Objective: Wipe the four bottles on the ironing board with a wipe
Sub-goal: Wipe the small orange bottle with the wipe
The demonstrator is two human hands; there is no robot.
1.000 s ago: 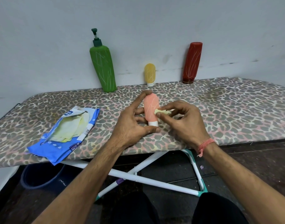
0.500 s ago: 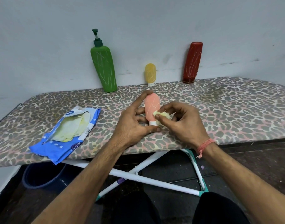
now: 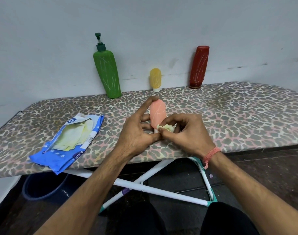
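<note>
The left hand [image 3: 136,133] grips the small, light pink bottle [image 3: 157,114] upright by its sides; the right hand [image 3: 185,131] pinches the soft wipe [image 3: 166,127] against its base

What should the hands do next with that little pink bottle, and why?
Probably slide the wipe up the pink bottle. The right hand pinches it near the white cap, the left hand holds the bottle upright, and pale scribbles show higher up.

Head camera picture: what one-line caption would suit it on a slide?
Left hand holds a pink bottle on the ironing board while right hand rubs it with a wipe.
</note>
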